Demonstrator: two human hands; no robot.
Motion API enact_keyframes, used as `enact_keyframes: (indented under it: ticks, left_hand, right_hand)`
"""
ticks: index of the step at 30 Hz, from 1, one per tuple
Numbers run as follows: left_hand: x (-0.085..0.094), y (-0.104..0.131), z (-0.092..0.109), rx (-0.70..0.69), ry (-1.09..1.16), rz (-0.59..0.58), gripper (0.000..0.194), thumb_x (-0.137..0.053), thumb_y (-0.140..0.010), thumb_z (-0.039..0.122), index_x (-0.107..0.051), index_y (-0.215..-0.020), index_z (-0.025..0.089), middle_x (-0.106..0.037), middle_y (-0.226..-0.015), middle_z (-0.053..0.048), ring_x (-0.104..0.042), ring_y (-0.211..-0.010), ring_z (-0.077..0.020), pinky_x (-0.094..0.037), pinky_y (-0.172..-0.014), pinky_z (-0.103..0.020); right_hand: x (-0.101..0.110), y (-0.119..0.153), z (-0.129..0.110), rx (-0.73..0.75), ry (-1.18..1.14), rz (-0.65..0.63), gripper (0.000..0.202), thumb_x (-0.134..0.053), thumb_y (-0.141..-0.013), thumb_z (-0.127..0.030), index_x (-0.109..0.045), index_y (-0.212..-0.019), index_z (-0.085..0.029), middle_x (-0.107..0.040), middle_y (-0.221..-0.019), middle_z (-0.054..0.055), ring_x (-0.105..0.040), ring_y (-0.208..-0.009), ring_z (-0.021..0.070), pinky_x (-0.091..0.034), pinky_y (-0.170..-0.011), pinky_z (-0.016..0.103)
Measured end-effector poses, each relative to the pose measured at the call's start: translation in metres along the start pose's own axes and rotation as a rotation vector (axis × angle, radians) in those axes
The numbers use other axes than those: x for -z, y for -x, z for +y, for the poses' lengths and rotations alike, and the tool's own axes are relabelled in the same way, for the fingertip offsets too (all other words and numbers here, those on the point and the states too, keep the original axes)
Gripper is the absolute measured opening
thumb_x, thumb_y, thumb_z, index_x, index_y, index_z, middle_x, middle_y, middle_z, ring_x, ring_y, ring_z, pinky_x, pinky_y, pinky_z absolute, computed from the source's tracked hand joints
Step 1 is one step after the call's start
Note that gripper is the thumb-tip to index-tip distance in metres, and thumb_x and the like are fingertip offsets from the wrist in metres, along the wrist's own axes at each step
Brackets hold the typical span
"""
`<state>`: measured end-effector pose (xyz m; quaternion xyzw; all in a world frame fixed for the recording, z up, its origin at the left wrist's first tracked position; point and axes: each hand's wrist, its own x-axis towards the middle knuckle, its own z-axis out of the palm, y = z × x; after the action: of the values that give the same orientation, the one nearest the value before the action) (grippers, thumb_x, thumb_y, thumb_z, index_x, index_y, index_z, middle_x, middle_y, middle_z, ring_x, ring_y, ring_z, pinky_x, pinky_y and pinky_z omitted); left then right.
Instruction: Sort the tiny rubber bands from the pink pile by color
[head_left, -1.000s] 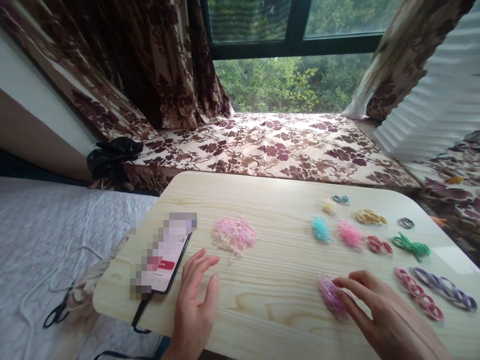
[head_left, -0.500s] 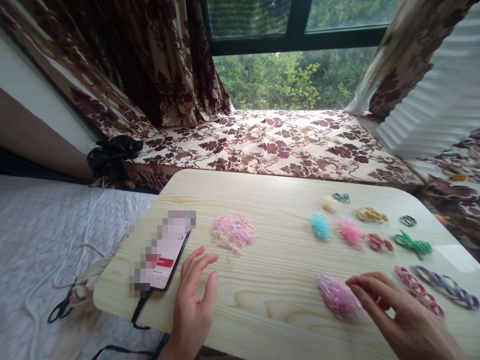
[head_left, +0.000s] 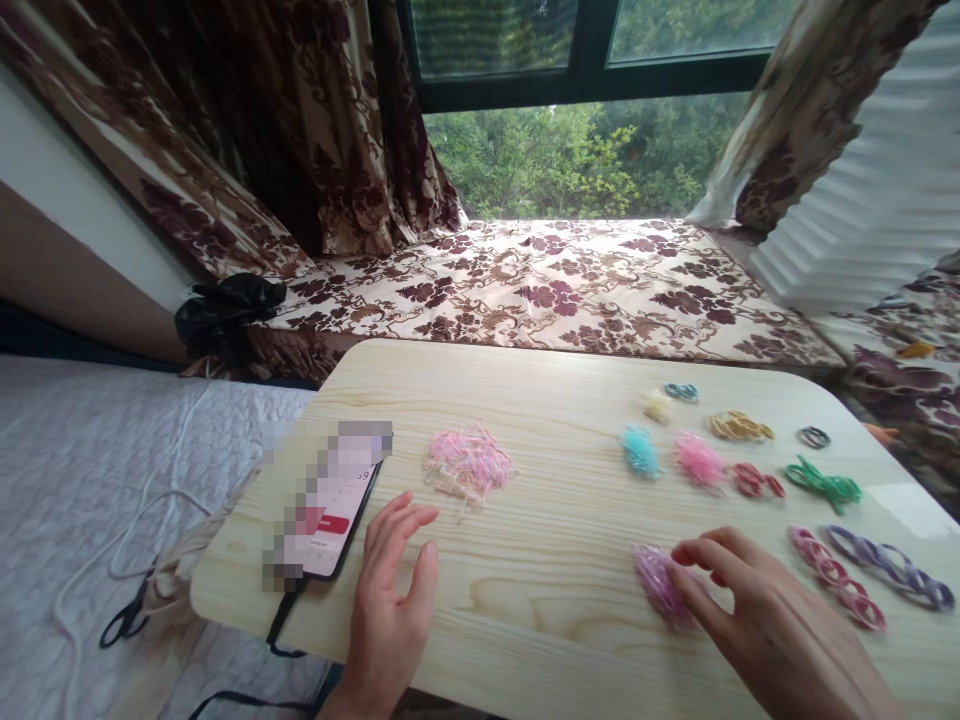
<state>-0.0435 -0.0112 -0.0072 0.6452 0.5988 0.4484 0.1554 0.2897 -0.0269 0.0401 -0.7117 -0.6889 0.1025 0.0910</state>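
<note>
Right hand (head_left: 757, 610) back over the purple band pile (head_left: 664, 588) on the table (head_left: 555, 400), thumb and fingers parted, whether they pinch a band unclear, left hand (head_left: 394, 600) loosely spread, grasping nothing, between phone (head_left: 337, 515) and pink pile (head_left: 469, 465), green bands (head_left: 823, 485) beyond the right hand

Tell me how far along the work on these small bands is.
Apparently done: separate colour groups, like the light-blue bundle and the green bands. In hand: the right hand's fingertips are at the purple bundle; contact is unclear. Probably left: the loose pink-and-pale pile, beyond the left hand.
</note>
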Motion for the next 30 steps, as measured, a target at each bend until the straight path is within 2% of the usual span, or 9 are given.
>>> enact_keyframes:
  ticks: [6, 9, 14, 17, 20, 24, 27, 30]
  left_hand:
    - [0.0, 0.001, 0.0, -0.003, -0.004, -0.006, 0.021, -0.051, -0.093, 0.024, -0.063, -0.11, 0.025, -0.064, -0.122, -0.006, -0.055, -0.125, -0.0242, -0.049, -0.101, -0.041]
    - [0.001, 0.001, 0.0, 0.001, -0.001, -0.01, 0.021, -0.051, -0.093, 0.024, -0.063, -0.11, 0.026, -0.064, -0.122, -0.005, -0.054, -0.126, -0.0233, -0.048, -0.103, -0.04]
    - [0.001, 0.001, 0.001, 0.019, 0.002, -0.012, 0.021, -0.051, -0.093, 0.024, -0.063, -0.109, 0.025, -0.064, -0.121, -0.005, -0.053, -0.126, -0.0235, -0.047, -0.102, -0.04]
    - [0.001, 0.001, 0.0, 0.012, 0.003, -0.013, 0.021, -0.05, -0.093, 0.025, -0.063, -0.11, 0.025, -0.063, -0.123, -0.005, -0.053, -0.126, -0.0232, -0.047, -0.102, -0.04]
    - [0.0, 0.001, 0.0, 0.001, -0.001, -0.012, 0.021, -0.05, -0.094, 0.024, -0.062, -0.11, 0.025, -0.063, -0.122, -0.006, -0.053, -0.126, -0.0229, -0.047, -0.102, -0.04]
    - [0.0, 0.0, -0.001, -0.017, -0.004, -0.015, 0.02, -0.049, -0.094, 0.023, -0.062, -0.11, 0.025, -0.063, -0.12, -0.005, -0.053, -0.125, -0.0219, -0.047, -0.102, -0.039]
    - [0.0, 0.0, -0.002, -0.025, -0.005, -0.011, 0.021, -0.049, -0.094, 0.023, -0.061, -0.111, 0.026, -0.063, -0.12, -0.004, -0.053, -0.125, -0.0215, -0.046, -0.102, -0.039]
    - [-0.001, 0.0, -0.002, -0.029, -0.001, -0.013, 0.021, -0.049, -0.094, 0.023, -0.061, -0.111, 0.026, -0.063, -0.12, -0.004, -0.053, -0.125, -0.0214, -0.046, -0.102, -0.039]
  right_hand:
    - [0.012, 0.002, -0.007, -0.05, -0.229, 0.014, 0.036, -0.052, -0.084, -0.056, -0.072, -0.075, -0.027, -0.071, -0.087, 0.004, -0.067, -0.067, 0.0166, -0.053, -0.058, 0.026]
    - [0.019, 0.005, -0.003, -0.14, -0.357, 0.036, 0.037, -0.054, -0.083, -0.059, -0.072, -0.076, -0.027, -0.072, -0.083, 0.003, -0.067, -0.067, 0.0178, -0.053, -0.058, 0.026]
    - [0.023, 0.007, 0.007, -0.228, -0.488, -0.083, 0.031, -0.064, -0.075, -0.056, -0.074, -0.08, -0.026, -0.076, -0.078, 0.002, -0.071, -0.07, 0.022, -0.057, -0.062, 0.027]
    - [0.022, 0.009, 0.004, -0.291, -0.542, -0.002, 0.031, -0.064, -0.075, -0.055, -0.074, -0.079, -0.025, -0.076, -0.076, 0.001, -0.07, -0.068, 0.021, -0.057, -0.063, 0.027]
    - [0.02, 0.01, 0.001, -0.329, -0.562, 0.058, 0.033, -0.064, -0.073, -0.056, -0.074, -0.079, -0.025, -0.077, -0.084, 0.002, -0.071, -0.076, 0.022, -0.057, -0.064, 0.027]
    - [0.02, 0.007, 0.01, -0.318, -0.542, -0.06, 0.036, -0.065, -0.07, -0.057, -0.076, -0.082, -0.025, -0.078, -0.089, 0.002, -0.073, -0.079, 0.0231, -0.057, -0.062, 0.025]
    - [0.019, 0.007, 0.015, -0.321, -0.507, -0.071, 0.038, -0.063, -0.071, -0.058, -0.077, -0.084, -0.026, -0.078, -0.087, 0.002, -0.073, -0.076, 0.0225, -0.058, -0.064, 0.026]
    - [0.02, 0.003, 0.016, -0.315, -0.455, -0.027, 0.04, -0.061, -0.069, -0.061, -0.077, -0.081, -0.026, -0.077, -0.08, 0.002, -0.072, -0.067, 0.0224, -0.058, -0.059, 0.028]
